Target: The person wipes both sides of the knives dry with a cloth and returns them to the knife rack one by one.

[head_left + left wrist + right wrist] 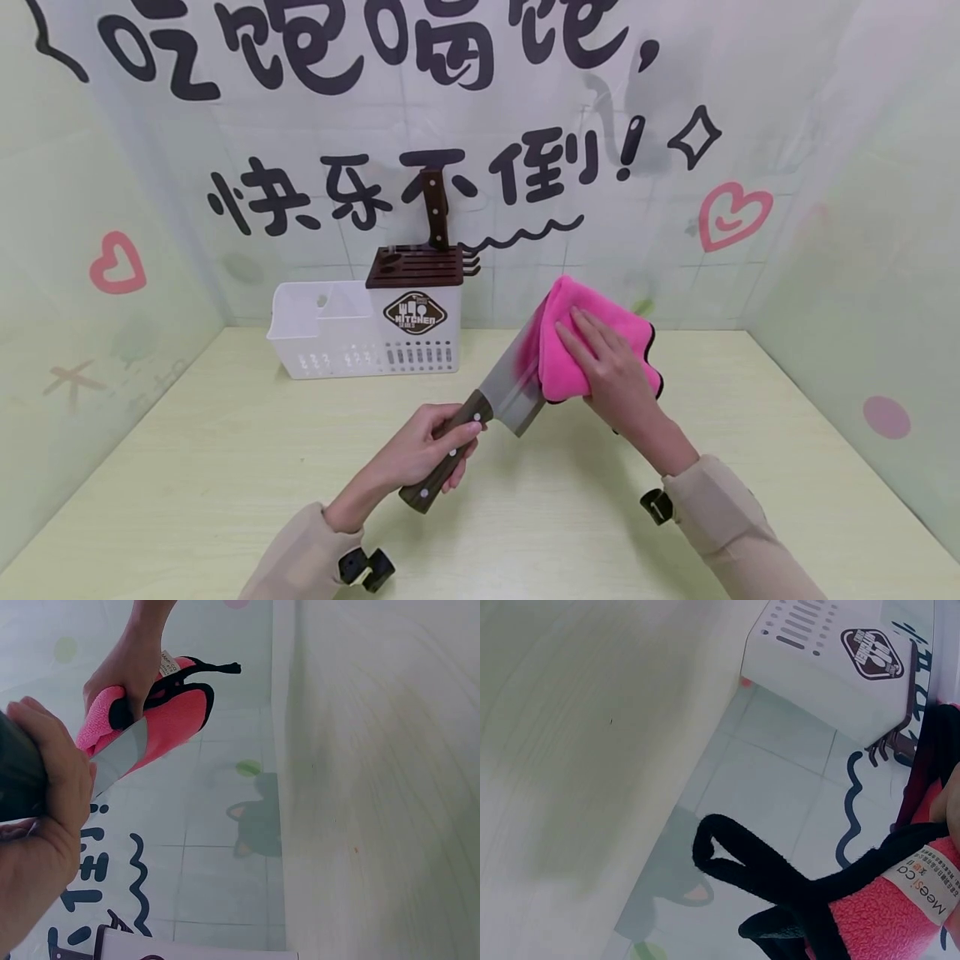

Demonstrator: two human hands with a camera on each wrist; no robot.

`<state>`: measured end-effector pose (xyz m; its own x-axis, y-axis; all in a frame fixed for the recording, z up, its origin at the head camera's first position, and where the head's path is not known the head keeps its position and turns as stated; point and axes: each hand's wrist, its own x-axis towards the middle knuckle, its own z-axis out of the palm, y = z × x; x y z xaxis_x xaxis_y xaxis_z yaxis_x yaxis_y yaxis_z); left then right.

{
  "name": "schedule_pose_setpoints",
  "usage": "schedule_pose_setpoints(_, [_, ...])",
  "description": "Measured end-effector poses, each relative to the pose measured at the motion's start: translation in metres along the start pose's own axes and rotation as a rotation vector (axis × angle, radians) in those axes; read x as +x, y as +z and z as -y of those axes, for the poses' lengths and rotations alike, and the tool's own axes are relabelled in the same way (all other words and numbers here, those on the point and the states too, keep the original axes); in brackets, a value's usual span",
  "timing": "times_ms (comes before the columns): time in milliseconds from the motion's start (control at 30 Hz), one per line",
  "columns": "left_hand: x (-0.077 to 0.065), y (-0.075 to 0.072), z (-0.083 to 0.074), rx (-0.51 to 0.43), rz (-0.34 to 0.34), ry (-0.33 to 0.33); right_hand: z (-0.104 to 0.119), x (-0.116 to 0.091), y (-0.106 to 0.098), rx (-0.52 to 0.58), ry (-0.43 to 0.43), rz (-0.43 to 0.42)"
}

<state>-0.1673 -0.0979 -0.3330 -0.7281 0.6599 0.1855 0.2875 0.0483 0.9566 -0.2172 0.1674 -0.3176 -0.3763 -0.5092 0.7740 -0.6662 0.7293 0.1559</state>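
My left hand (420,446) grips the dark riveted handle of a cleaver (506,387), its broad blade tilted up and away to the right above the table. Around the blade's far part, a folded bright pink cloth (630,329) with black edging is held by my right hand (618,379). The fingers lie across the cloth's near face; in the left wrist view the thumb is on the other side. The cloth hides the blade's tip. A white tag (922,881) and black hanging loop (742,859) show in the right wrist view.
At the back of the pale table (225,467) stands a white knife holder (352,354) with a brown slotted top. One brown-handled knife (435,208) is upright in it. A printed wall covering (525,267) rises behind and at both sides.
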Motion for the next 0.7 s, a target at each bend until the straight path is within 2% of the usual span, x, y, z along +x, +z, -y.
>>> schedule_pose_setpoints(500, [0.000, -0.001, 0.000, -0.012, -0.007, -0.004, 0.013, 0.002, 0.001, -0.033, -0.076, 0.005])
schedule_pose_setpoints(700, [0.001, -0.001, -0.001, -0.007, -0.020, -0.019, 0.023, 0.002, 0.003, -0.079, -0.146, 0.008])
